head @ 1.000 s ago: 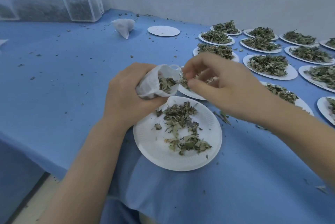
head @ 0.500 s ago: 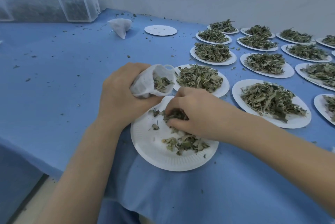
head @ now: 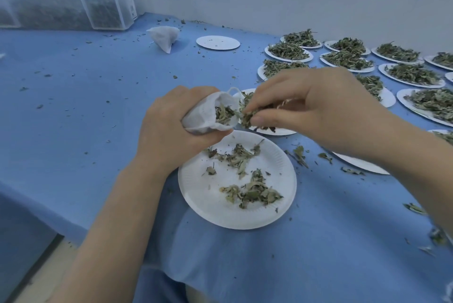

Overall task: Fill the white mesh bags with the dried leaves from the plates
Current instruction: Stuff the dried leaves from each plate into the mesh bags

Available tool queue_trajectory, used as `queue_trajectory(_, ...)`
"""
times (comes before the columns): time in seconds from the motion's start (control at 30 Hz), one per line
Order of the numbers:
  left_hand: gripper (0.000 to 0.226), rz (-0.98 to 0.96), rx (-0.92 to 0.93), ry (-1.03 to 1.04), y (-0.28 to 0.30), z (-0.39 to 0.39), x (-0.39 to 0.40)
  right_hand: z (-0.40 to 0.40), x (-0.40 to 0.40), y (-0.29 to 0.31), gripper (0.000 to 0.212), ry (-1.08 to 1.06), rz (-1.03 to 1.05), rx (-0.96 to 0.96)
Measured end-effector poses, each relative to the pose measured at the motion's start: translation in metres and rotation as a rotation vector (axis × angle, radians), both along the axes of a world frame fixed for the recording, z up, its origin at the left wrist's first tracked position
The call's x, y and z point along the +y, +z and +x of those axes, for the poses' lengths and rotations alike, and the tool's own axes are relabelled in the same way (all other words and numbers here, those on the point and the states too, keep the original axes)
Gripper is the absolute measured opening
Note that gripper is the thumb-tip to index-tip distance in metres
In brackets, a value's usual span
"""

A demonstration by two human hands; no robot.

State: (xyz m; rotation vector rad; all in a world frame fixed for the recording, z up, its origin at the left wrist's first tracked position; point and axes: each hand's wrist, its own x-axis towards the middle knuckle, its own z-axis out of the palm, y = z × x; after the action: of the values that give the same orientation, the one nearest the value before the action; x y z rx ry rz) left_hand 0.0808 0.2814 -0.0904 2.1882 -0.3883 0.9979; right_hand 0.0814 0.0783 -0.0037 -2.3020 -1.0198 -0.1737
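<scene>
A: L hand (head: 171, 131) grips mesh bag (head: 208, 116), mouth tipped right, part full, above near plate (head: 235, 180).
B: R hand (head: 318, 111)?
A: Fingers pinched on leaf clump (head: 247, 116), right at bag mouth.
B: Risk?
A: Mouth looks narrow, clump wide; bits likely drop past rim onto blue tabletop (head: 98, 106). Loose L grip could let mouth sag shut.

Clear container (head: 107, 12), white label strip: partly legible "0X", rest unreadable.
</scene>
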Motion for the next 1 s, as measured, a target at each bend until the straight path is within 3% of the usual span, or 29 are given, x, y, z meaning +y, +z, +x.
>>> queue_trajectory(0.17, 0.046, 0.019, -0.015, -0.034, -0.001, 0.002, -0.002, 0.002, 0.011, 0.001, 0.01, -0.051, -0.024, -0.065)
queue_trajectory(0.43, 0.048, -0.104, -0.005, -0.081, -0.001, -0.002, -0.008, 0.001, 0.037, -0.007, 0.013, -0.042, -0.16, -0.231)
queue_trajectory(0.73, 0.051, -0.133, 0.015, -0.096, 0.001, -0.001, -0.006, -0.002, 0.034, 0.0, 0.019, 0.076, -0.342, -0.13)
queue_trajectory(1.0, 0.046, -0.111, -0.006, -0.089, 0.0, -0.001, -0.007, -0.005, 0.037, 0.006, 0.017, -0.032, -0.474, -0.306)
